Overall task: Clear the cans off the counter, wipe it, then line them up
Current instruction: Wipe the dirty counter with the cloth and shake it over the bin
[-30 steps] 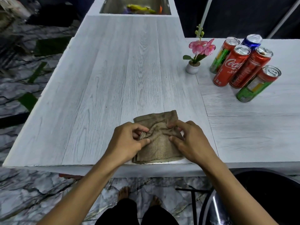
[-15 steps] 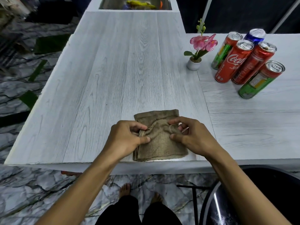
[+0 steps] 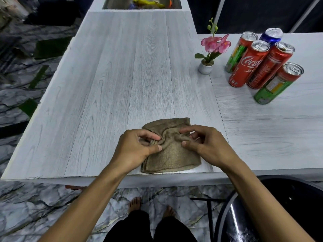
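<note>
A folded brown cloth [image 3: 172, 156] lies near the front edge of the pale wood counter [image 3: 122, 75]. My left hand [image 3: 134, 147] pinches a bunched fold on the cloth's left side. My right hand [image 3: 206, 145] pinches the fold on its right side. Several cans stand clustered on the right-hand counter section: a red Coca-Cola can [image 3: 248, 67], a second red can [image 3: 270, 67], a blue can [image 3: 271, 34], a red-and-green can [image 3: 239, 51] at the back, and another red-and-green can [image 3: 277, 84] nearest the front.
A small white pot with a pink flower [image 3: 208, 55] stands just left of the cans. A sink [image 3: 141, 3] with coloured items is at the counter's far end. A dark round stool [image 3: 272, 210] sits low at the right, beside my bare feet on marble floor.
Both hands stay on the cloth. My right hand's fingers have lifted and bunched the cloth's right side more. The cloth and cans have not shifted on the counter.
</note>
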A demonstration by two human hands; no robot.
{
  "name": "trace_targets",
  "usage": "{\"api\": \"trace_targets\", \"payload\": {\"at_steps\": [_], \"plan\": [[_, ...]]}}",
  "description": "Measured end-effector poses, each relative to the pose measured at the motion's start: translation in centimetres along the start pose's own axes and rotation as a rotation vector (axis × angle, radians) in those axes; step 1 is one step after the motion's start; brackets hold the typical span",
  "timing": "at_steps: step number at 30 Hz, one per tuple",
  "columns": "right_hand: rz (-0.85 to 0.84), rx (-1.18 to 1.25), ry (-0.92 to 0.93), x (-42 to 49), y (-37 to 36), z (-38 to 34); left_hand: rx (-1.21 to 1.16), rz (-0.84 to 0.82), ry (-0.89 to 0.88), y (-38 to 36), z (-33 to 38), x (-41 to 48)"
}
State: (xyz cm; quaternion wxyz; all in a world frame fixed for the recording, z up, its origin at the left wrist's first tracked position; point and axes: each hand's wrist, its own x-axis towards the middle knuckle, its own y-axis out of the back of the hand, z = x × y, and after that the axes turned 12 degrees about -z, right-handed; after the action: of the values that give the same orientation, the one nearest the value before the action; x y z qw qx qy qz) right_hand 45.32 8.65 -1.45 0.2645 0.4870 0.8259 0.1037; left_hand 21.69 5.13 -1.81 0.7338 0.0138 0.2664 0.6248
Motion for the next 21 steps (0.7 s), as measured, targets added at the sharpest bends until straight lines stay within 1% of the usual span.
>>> {"api": "trace_targets", "payload": {"at_steps": [6,13,21], "plan": [[0.005,0.033,0.049,0.0,0.0,0.4,-0.097,0.020,-0.024,-0.1,-0.3,-0.1],[0.009,0.023,0.059,-0.5,0.0,0.7,-0.127,0.044,-0.005,0.2,-1.2,-0.3],[0.005,0.133,0.063,-0.7,-0.2,0.8,-0.232,-0.005,0.006,0.1,-1.5,-0.2]]}}
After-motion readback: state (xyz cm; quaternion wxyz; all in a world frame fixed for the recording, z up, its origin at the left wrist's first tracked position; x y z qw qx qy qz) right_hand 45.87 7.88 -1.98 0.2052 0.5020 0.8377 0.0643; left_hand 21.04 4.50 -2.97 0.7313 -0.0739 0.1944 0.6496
